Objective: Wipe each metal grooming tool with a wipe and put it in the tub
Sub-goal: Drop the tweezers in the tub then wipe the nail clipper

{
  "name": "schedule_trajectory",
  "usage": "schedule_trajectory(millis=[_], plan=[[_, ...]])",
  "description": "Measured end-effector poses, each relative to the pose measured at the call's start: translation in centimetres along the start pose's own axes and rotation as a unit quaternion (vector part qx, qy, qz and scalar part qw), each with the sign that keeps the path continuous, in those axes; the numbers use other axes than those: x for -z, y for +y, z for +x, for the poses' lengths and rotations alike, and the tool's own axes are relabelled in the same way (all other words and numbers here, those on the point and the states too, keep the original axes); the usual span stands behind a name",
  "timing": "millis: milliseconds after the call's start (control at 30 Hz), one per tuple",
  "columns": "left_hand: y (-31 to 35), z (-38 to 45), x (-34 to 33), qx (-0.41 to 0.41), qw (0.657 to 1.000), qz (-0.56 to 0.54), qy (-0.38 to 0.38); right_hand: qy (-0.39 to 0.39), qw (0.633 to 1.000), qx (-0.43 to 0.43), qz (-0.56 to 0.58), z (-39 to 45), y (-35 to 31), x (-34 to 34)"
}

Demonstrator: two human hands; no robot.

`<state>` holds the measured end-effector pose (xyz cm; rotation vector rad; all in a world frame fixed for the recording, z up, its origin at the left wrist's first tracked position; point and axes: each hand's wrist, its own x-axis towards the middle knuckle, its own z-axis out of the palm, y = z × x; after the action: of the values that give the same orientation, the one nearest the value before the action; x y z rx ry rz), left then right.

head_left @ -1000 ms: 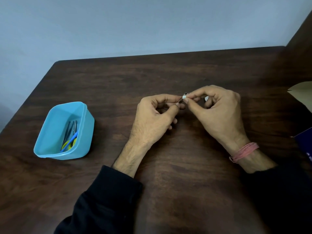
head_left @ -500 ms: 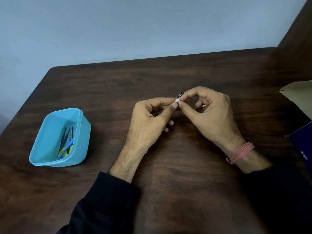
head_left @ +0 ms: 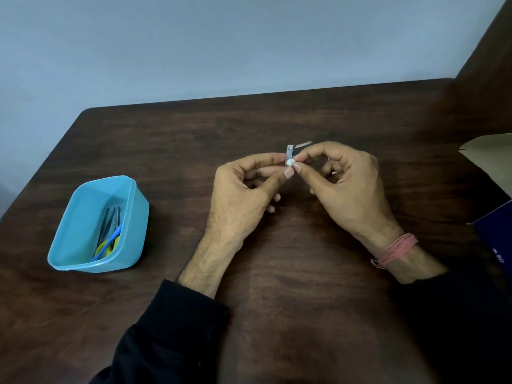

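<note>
Nearest the camera, dark sleeves run up to two hands that meet over the middle of the surface (head_left: 277,300). The left hand (head_left: 238,206) pinches a small metal tool (head_left: 289,154), seemingly a nail clipper, between thumb and forefinger. The right hand (head_left: 352,189) pinches a small white wad, the wipe (head_left: 290,162), against the tool's lower face; its other fingers curl loosely and hold nothing that I can make out.

A second ago the tool lay nearly edge-on between the fingertips, a thin sliver. Now it stands upright with its flat face and rivet turned toward the camera, and a thin lever shows swung out to the right. I judge the person has turned it to reach a fresh side, so wiping is mid-way, not finished.

To the left, well apart from the hands, the tub (head_left: 83,261) already holds several tools (head_left: 109,231). This one goes there next.
</note>
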<state>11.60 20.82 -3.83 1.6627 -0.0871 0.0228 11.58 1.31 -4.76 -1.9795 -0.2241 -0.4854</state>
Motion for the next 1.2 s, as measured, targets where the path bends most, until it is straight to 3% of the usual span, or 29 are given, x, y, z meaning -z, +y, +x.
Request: schedule_trajectory(millis=[500, 667, 1067, 1200], plan=[[-0.40, 0.01, -0.14, -0.037, 0.998, 0.052, -0.019, 0.027, 0.999, 0.024, -0.002, -0.19, -0.32, -0.15], [-0.57, 0.09, -0.20, -0.025, 0.998, 0.052, -0.011, 0.058, 0.998, -0.009, -0.010, -0.03, -0.12, 0.07], [-0.05, -0.05, -0.12, -0.022, 0.998, 0.057, -0.026, 0.019, 0.999, 0.018, -0.024, -0.31, -0.55, -0.15], [-0.01, 0.00, -0.02, -0.018, 0.998, 0.060, -0.032, 0.051, 0.998, 0.010, -0.038, -0.05, -0.23, -0.03]])
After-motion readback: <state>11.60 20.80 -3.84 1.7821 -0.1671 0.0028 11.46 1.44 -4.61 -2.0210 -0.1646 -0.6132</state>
